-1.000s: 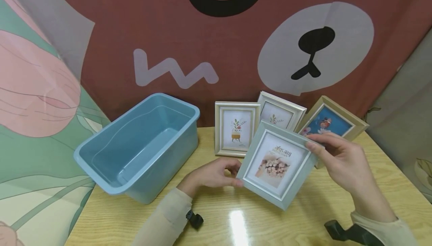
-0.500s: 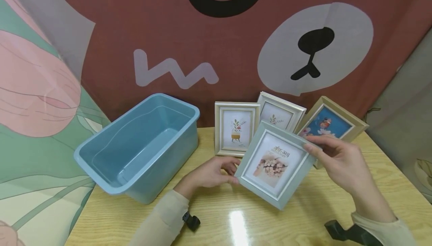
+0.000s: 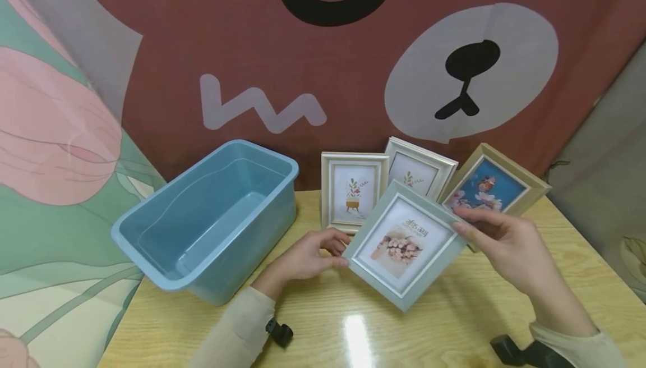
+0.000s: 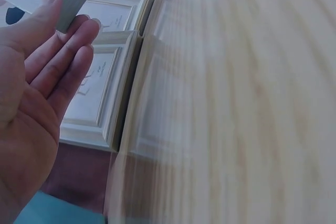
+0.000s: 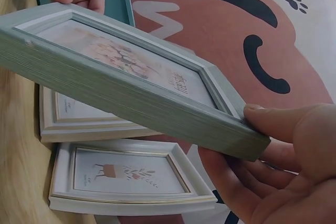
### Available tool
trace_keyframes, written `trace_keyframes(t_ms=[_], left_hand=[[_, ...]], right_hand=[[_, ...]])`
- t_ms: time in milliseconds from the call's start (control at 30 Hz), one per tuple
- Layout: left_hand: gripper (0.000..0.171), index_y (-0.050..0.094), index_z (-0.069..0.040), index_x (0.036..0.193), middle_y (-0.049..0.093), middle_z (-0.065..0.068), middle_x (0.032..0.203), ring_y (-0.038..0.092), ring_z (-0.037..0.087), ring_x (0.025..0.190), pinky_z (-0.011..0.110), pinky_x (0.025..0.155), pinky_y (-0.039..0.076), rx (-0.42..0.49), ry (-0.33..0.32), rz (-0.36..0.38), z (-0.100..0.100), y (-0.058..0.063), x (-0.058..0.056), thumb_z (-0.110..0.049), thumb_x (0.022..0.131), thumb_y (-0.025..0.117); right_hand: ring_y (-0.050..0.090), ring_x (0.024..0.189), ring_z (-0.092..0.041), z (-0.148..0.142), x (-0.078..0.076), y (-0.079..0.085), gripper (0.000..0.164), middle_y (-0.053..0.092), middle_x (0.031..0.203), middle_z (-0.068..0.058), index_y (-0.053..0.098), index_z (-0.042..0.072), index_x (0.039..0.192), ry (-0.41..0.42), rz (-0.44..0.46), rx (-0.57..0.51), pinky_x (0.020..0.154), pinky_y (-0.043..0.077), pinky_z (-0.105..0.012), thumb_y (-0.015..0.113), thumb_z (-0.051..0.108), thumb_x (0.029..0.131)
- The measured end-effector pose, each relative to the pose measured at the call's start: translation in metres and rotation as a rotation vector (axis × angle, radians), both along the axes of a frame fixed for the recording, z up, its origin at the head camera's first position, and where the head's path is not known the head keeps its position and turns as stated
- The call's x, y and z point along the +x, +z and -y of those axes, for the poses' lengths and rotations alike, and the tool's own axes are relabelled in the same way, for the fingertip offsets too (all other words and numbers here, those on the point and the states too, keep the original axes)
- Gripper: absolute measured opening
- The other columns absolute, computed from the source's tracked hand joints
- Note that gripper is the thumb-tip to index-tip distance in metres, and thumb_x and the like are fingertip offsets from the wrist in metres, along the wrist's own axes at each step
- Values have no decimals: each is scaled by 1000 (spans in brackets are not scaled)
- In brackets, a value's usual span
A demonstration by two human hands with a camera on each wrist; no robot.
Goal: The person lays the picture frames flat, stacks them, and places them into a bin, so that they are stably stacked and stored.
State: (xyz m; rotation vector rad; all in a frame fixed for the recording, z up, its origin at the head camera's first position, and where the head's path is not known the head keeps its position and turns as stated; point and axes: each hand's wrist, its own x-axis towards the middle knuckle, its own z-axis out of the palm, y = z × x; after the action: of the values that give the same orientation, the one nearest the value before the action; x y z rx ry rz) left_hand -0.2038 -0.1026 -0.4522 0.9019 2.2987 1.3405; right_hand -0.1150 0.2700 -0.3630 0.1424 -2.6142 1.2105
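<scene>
A person handles a grey-green picture frame [image 3: 401, 247] with both hands, in front of a group of other frames. The step in hand, as I judge, is a two-handed hold of this one frame, its picture side turned to the wearer. It is tilted, one corner pointing toward the near side, and it seems to be lifted from the wooden counter [image 3: 313, 329].

The right hand [image 3: 510, 244] grasps the right corner, with the thumb on the front border and the other fingers behind. The left hand [image 3: 308, 256] pinches the left corner, the thumb on the front side and the fingertips at the back, so this hold looks lighter.

Behind it, on the far side, a cream frame [image 3: 354, 194] stands at the left, a silver-white frame [image 3: 421, 166] is in the middle, partly covered, and a tan frame [image 3: 504, 183] leans at the right, just behind the right hand. Whether the right fingers touch the tan frame, I cannot tell. The blue basin [image 3: 247, 256] stands to the left, near the left forearm.

The next move, in my judgement, calls for both corners to be kept firmly, with the right hand bearing more of the weight, and for some care that the tilted border does not knock the frames standing close behind.
</scene>
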Motion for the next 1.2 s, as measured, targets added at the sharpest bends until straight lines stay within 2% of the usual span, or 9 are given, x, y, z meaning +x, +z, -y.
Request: trace_keyframes(t_ms=[67,167,267,667,867,1000,1200], left_hand=[[36,71,-14,132,80,2,111,73,12,104,54,104,57,5,6,-14,2,1,0,-21,98,81],[36,71,-13,133,80,3,113,73,13,105,46,102,59,13,14,-27,4,1,0,-21,99,80],[36,71,-11,134,79,6,116,74,15,105,39,99,60,31,26,-29,7,1,0,-19,100,79],[36,70,-6,133,78,13,119,74,18,106,29,93,60,83,95,-30,16,1,-1,-16,99,79],[31,71,-2,128,78,17,115,74,18,102,28,89,61,129,111,-75,21,-2,-1,-12,99,78],[27,72,-1,125,78,17,114,74,17,101,30,88,62,149,120,-96,24,-4,-1,-11,100,77],[26,72,-1,125,78,17,115,73,20,104,28,90,61,152,182,-98,25,-6,0,-11,101,75]], right_hand=[[70,87,8,-1,0,-1,35,81,112,-1,74,5,136,1,10,-14,66,60,-18,74,20,104],[71,89,8,-2,0,-3,36,75,107,24,74,7,138,7,24,-37,68,60,-18,73,21,105],[71,92,8,-3,0,-5,37,70,107,33,72,6,140,31,32,-63,70,60,-17,72,20,106],[69,115,9,-11,3,-18,42,69,134,28,63,5,150,194,43,-153,88,57,-11,64,9,109],[71,118,5,-12,3,-23,43,70,139,22,61,0,150,280,15,-210,91,59,-12,62,-2,107],[73,113,4,-11,3,-25,41,73,134,22,63,-3,147,263,10,-199,89,60,-13,64,-2,105],[75,104,4,-10,3,-26,38,77,121,23,68,-2,141,199,52,-149,84,60,-13,69,4,104]])
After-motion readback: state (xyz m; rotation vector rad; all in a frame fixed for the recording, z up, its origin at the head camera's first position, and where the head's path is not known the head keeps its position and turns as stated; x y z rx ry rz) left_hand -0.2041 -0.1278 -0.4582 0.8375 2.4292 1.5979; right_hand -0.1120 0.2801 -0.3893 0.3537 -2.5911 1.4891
